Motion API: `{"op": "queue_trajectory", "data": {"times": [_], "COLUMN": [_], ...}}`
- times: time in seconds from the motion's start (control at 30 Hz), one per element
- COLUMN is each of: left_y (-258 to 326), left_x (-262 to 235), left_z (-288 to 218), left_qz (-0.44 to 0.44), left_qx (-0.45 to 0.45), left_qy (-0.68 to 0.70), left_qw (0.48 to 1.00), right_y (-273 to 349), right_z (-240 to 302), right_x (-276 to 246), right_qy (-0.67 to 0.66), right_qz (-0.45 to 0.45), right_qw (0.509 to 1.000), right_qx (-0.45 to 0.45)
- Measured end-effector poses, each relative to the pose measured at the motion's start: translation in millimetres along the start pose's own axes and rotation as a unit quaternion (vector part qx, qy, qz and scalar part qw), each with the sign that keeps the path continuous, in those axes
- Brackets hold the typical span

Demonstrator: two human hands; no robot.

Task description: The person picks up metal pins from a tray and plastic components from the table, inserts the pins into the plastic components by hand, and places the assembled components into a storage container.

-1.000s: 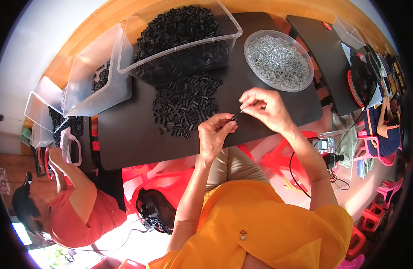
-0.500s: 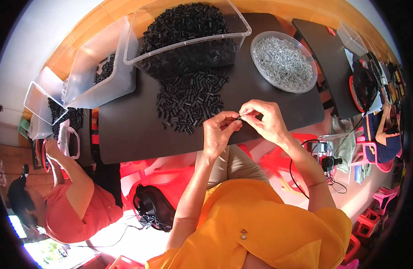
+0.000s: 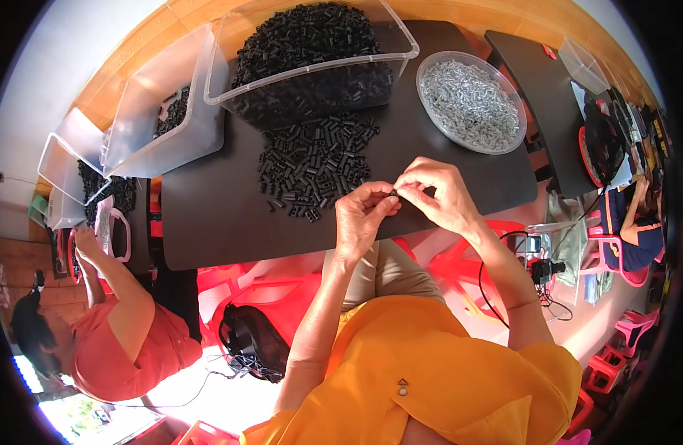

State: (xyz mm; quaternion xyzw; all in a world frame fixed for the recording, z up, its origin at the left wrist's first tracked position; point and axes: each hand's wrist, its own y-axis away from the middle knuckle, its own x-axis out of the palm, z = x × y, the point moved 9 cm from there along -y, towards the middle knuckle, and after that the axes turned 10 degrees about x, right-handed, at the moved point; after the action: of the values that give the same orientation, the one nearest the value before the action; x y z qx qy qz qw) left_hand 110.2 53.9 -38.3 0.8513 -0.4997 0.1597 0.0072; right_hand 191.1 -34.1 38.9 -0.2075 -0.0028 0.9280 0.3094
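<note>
Just off the table's front edge my two hands meet, fingertips almost touching. My left hand is closed in a pinch on a small black plastic piece, of which only a bit shows. Thumb and forefinger of my right hand are pinched against the same spot; whatever they hold is too small to make out. Beyond my left hand lies a loose heap of short black plastic pieces. A round clear tub to the right holds many small transparent or silvery pieces.
Behind the heap on the dark table stands a big clear bin full of black pieces. Another clear bin is at its left. A person in red works at far left, another person sits at far right. Cables hang near my right forearm.
My right hand has risen slightly and its wrist has turned a little. The left hand stays nearly in place, still pinching the black piece.
</note>
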Motion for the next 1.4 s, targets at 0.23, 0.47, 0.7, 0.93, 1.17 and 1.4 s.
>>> {"op": "queue_trajectory", "data": {"times": [0.23, 0.47, 0.7, 0.93, 1.17, 1.4], "left_y": [0, 0, 0, 0, 0, 0], "left_x": [-1, -1, 0, -3, -1, 0], "left_z": [0, 0, 1, 0, -1, -1], "left_qz": [-0.011, -0.011, -0.008, -0.017, -0.014, -0.014], "left_qx": [-0.004, -0.004, -0.003, -0.006, -0.011, -0.011], "left_qy": [0.037, 0.037, 0.040, 0.037, 0.022, 0.024], "left_qw": [0.999, 0.999, 0.999, 0.999, 1.000, 1.000], "right_y": [-53, -76, -63, -20, -3, -3], "right_z": [-25, -34, -47, -45, -47, -38], "right_x": [0, 20, 0, -3, 6, 3], "right_qy": [0.108, 0.200, -0.121, -0.276, -0.255, -0.196], "right_qz": [-0.123, -0.118, -0.120, 0.012, 0.099, 0.062], "right_qw": [0.987, 0.973, 0.985, 0.945, 0.935, 0.966], "right_qx": [-0.007, -0.005, 0.023, 0.177, 0.226, 0.154]}}
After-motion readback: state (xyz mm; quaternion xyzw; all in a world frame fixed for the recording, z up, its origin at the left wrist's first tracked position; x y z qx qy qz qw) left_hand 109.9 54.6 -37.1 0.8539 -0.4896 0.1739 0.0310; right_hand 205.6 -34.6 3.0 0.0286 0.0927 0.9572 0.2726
